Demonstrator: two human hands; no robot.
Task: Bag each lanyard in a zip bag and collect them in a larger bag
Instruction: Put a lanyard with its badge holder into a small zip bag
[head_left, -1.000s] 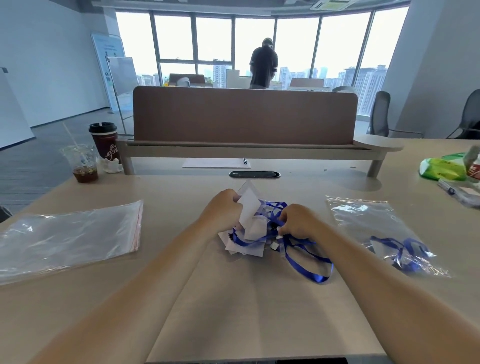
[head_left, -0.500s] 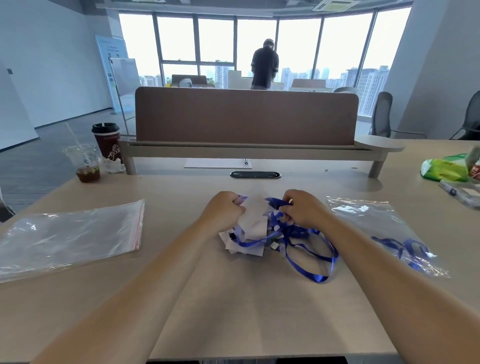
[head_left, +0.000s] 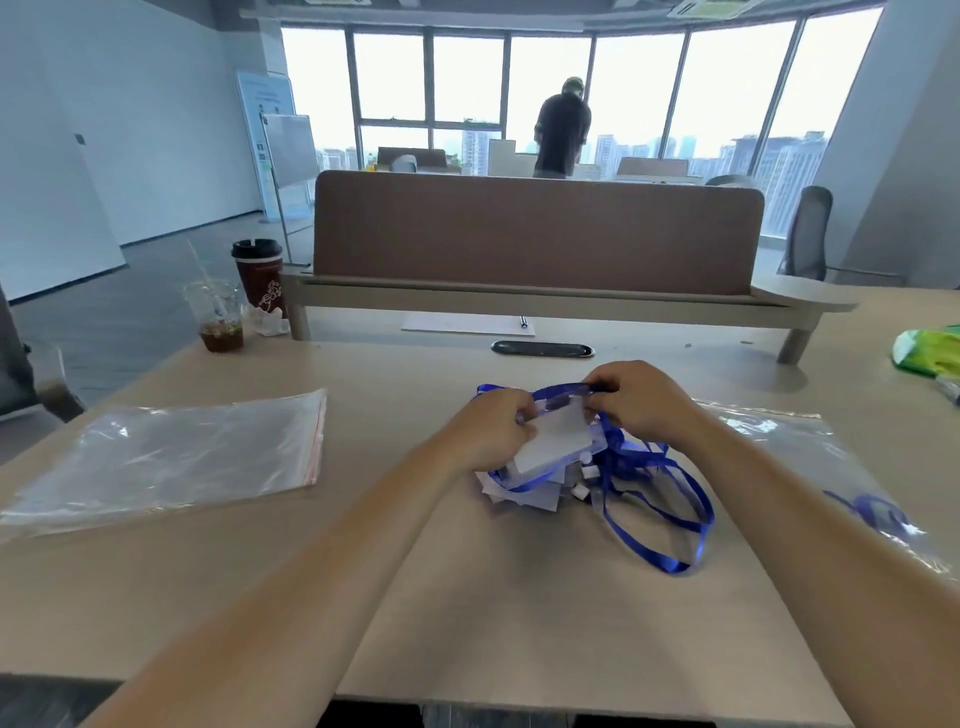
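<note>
Left hand: my left hand (head_left: 498, 431) has its fingers curled around the near edge of one lanyard (head_left: 558, 441), gripping its white card end.
Right hand: my right hand (head_left: 639, 405) pinches the blue strap (head_left: 563, 391) where it crosses the top of that card.
Why held so: I judge that I'm steadying the card with one hand while the other works the ribbon out of the tangle, so that only one lanyard goes into a bag.
Where the lanyard is: raised just above the heap (head_left: 530, 496), between my hands at the middle of the surface (head_left: 519, 623). Its ribbon trails down into the other straps.
Heap: white pieces and blue ribbons knotted together, with one long loop lying out toward me on the right. I cannot tell whether any small zip bags are mixed in.
Right bag (head_left: 769, 441): clear, lying flat just beside my right forearm. A blue lanyard shows inside near its close end, and whether that one has its own small bag I cannot tell.
Left bag (head_left: 171, 457): clear with a red zip strip, lying flat and well apart from the heap, zip edge turned toward it. It looks to hold nothing.
Why laid so: the two bags flank the heap, and I'd say that keeps each within an easy reach.
</note>
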